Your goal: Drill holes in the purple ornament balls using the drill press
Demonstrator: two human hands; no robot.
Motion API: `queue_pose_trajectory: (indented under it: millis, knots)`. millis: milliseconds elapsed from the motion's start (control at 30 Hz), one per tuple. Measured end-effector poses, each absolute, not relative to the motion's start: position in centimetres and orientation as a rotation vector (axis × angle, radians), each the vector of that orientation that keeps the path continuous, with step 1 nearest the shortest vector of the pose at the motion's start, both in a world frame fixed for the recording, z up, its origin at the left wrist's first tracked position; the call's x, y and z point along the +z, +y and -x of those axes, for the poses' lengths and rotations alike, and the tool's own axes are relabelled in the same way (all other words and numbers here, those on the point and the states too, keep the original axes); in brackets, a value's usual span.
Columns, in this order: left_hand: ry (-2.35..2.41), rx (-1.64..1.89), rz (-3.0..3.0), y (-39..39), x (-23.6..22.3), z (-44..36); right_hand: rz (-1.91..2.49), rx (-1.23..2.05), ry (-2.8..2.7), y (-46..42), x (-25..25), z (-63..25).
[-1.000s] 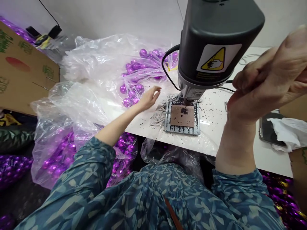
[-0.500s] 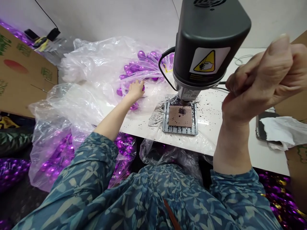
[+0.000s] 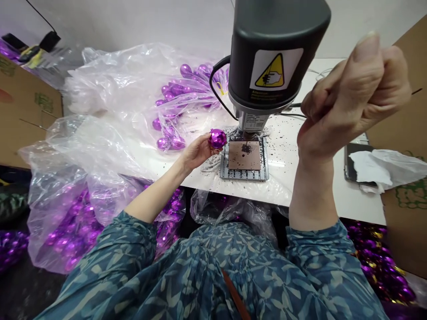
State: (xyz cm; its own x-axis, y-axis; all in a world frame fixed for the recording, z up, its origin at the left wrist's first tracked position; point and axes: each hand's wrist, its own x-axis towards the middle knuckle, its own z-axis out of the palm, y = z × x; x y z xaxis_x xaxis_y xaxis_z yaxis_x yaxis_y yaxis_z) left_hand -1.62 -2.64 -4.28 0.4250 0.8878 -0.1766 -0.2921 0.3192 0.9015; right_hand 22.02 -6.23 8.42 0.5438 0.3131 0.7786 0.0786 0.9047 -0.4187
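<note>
My left hand (image 3: 196, 152) holds a shiny purple faceted bauble (image 3: 217, 138) just left of the drill press base plate (image 3: 244, 156). The brown square on the plate carries dark shavings. Above it hangs the dark grey drill press head (image 3: 276, 49) with a yellow warning sticker. My right hand (image 3: 350, 98) is raised near the camera, fist closed round something I cannot make out, likely the machine's lever. More purple baubles (image 3: 180, 98) lie in clear plastic (image 3: 126, 93) on the white table (image 3: 320, 191), behind my left hand.
A second clear bag of purple baubles (image 3: 73, 218) hangs off the table's left edge. Cardboard boxes stand at left (image 3: 26, 111) and right (image 3: 407, 186). A phone (image 3: 352, 164) under crumpled white tissue (image 3: 383, 166) lies on the right. Black shavings litter the table round the plate.
My left hand reached into the plastic bag of baubles, took one, and has brought it back beside the plate. My right hand stayed raised and clenched.
</note>
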Motion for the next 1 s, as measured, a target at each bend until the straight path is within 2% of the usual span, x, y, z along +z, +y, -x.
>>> queue_pose_trajectory:
  millis: [333,567,767,1000]
  knots:
    - [0.891,0.857,-1.362,-3.2,-6.8,0.2,0.403,0.118,-0.971,-6.0,8.5,-21.6]
    - [0.899,0.917,-1.306,-3.3,-8.4,-0.6,0.354,0.127,-0.953,-6.3,8.5,-21.3]
    - [0.901,1.023,-1.585,-3.1,-9.5,-1.6,0.373,0.058,-0.972,-6.1,8.4,-21.3]
    - [0.930,1.050,-1.648,-2.3,-10.8,-2.8,0.346,0.068,-0.991,-5.9,8.3,-21.3]
